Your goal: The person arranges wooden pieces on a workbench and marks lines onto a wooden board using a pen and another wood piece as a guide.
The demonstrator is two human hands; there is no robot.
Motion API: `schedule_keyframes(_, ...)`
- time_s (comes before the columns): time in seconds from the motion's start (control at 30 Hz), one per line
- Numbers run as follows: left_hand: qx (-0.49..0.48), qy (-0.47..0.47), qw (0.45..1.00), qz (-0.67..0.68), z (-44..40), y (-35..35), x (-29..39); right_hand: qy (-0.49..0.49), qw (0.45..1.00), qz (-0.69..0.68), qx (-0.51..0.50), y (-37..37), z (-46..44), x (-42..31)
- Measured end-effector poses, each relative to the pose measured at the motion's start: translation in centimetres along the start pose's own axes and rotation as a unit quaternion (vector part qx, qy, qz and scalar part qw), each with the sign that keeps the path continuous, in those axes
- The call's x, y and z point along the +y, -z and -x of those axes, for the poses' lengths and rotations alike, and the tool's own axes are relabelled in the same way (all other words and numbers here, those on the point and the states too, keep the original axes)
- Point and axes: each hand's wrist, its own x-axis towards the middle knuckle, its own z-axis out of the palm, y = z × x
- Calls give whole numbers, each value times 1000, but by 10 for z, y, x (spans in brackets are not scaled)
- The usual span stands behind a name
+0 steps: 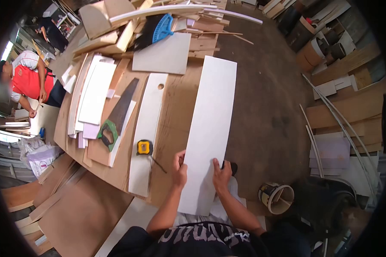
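A long white board (212,111) is held lengthwise in front of my body, its far end reaching past the right side of the workbench. My left hand (180,169) grips its left edge, fingers curled at the side. On the opposite edge my right hand (221,173) is closed, thumb on top and fingers partly hidden underneath. Left of the board, a yellow and black tape measure (144,147) sits on a narrower white board (140,175) with a round hole near its far end. A handsaw (109,132) with a green handle lies farther left.
The wooden workbench (176,103) carries stacked white panels (96,92), a blue brush (162,28) and piled wood offcuts. A bucket (276,198) stands on the floor at right. Sheets and long strips lean along the right side. Another person (28,79) works at far left.
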Motion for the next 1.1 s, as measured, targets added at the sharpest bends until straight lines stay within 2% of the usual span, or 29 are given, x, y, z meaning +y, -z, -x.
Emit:
schedule_keyframes(0.1,3,-1,1000,11,-4,45,-2,3,1000,9,-12,-41,24,0)
schedule_keyframes(0.17,13,30,995,-98,-2,64,6,-31,999,-7,-19,-59,37,-1)
schedule_keyframes(0.2,15,30,995,-96,-4,73,11,-29,999,-5,-20,-70,39,2)
schedule_keyframes(0.27,-9,64,977,-201,-6,90,19,-6,1000,16,23,-89,47,8)
schedule_keyframes(0.3,-11,67,977,-203,-7,97,16,-11,1000,17,23,-93,50,7)
schedule_keyframes(0.43,-31,93,961,-259,-7,111,4,-68,996,56,-28,-108,53,4)
schedule_keyframes(0.53,-40,119,949,-290,-8,108,5,-21,996,79,18,-124,60,-9)
schedule_keyframes(0.6,1,80,930,-359,-1,109,2,-31,996,87,14,-130,69,-20)
schedule_keyframes(0.73,24,74,924,-375,-7,119,-4,-16,998,69,2,-148,65,-3)
schedule_keyframes(0.87,0,84,928,-364,-11,130,0,3,998,66,-18,-155,65,10)
schedule_keyframes(1.03,-14,78,918,-388,-31,137,10,11,998,63,-29,-161,52,-11)
schedule_keyframes(1.1,-22,111,920,-374,-32,138,13,33,996,82,-18,-159,51,-12)
